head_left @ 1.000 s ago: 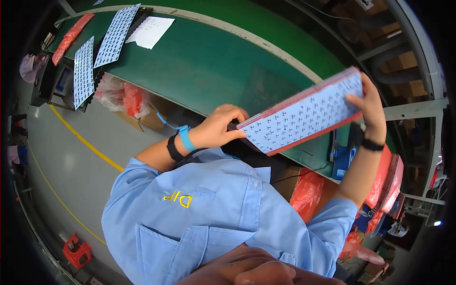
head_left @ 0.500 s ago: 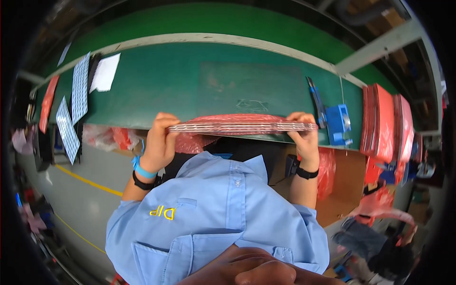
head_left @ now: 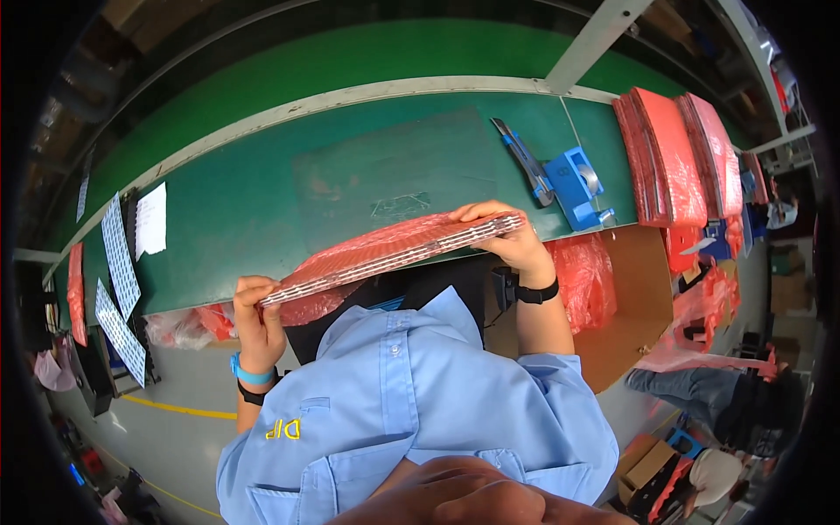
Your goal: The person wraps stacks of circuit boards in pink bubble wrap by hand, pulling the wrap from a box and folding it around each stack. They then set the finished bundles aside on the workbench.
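Both my hands grip a flat stack of thin boards in red bubble wrap (head_left: pixel 376 249) by its two ends. Its layered, striped edge faces me, and it slants with the right end farther from me than the left. My left hand (head_left: pixel 257 322) pinches the left end, thumb below and fingers above. At the other end my right hand (head_left: pixel 512 241) is closed round the corner, fingertips on top. The stack is over the front edge of the green workbench (head_left: pixel 227 219). Its underside is hidden.
A blue utility knife (head_left: pixel 523 162) lies beside a blue tape dispenser (head_left: pixel 577 188) on the bench. Red-wrapped stacks (head_left: pixel 669 162) stand at the right. Blue patterned strips (head_left: pixel 120 254) and a white sheet (head_left: pixel 151 219) are at the left. Below the bench sits a cardboard box (head_left: pixel 626 306) with red plastic.
The wrapped stack has gone from nearly level to slanted, its left end nearer me and its right end farther. The view has turned, shifting the bench things leftward. Both hands keep their grip.
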Motion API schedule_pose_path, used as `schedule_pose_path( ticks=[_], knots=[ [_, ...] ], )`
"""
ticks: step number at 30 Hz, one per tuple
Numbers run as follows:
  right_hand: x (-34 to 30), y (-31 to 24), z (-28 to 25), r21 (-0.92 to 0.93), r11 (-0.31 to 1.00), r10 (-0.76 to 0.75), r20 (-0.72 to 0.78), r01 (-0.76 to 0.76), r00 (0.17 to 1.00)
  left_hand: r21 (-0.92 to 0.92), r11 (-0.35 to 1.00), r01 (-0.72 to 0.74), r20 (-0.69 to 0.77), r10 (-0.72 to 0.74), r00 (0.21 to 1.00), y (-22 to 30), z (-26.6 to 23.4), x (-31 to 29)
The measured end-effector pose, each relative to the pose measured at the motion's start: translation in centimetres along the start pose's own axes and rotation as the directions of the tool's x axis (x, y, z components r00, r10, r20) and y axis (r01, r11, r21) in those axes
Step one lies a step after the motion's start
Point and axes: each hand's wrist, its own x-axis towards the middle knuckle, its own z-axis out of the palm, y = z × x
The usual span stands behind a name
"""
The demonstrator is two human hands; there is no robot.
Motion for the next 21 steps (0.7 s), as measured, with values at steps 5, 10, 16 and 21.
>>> schedule_pose_path(
  ticks=[5,10,16,21],
  knots=[
    [0.2,-2.7,0.3,-0.217,0.971,-0.093,0.037,0.099,0.995,-0.036,0.999,0.03,-0.062,-0.032,0.998,-0.5,-0.1,0.2],
    [2.2,-15.0,4.2,-0.643,0.642,-0.287,0.304,0.418,0.909,-0.133,0.983,0.128,-0.037,-0.134,0.99,-1.7,1.8,1.1],
    [-0.1,-29.0,5.4,-0.82,0.298,-0.274,0.417,0.489,0.867,0.065,0.93,0.361,-0.221,-0.339,0.914,-2.3,3.2,2.6],
    [-3.2,-37.0,3.5,-0.82,0.322,-0.416,0.326,0.473,0.849,0.177,0.931,0.318,-0.22,-0.278,0.935,-1.7,3.0,1.4]
  ],
)
